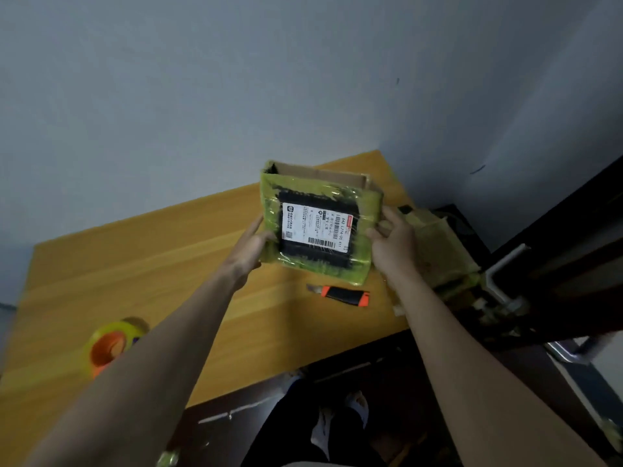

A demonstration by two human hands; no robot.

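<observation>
Left hand (251, 246) and right hand (392, 247) hold the box (318, 227), fingers wrapped round its sides. The top looks opened and the knife (340, 294) lies below. Emptying probably remains.

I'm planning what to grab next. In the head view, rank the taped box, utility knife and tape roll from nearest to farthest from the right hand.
1. Taped box: held by the right hand at its right edge.
2. Utility knife: on the table, just below the box.
3. Tape roll: far left on the table.
</observation>
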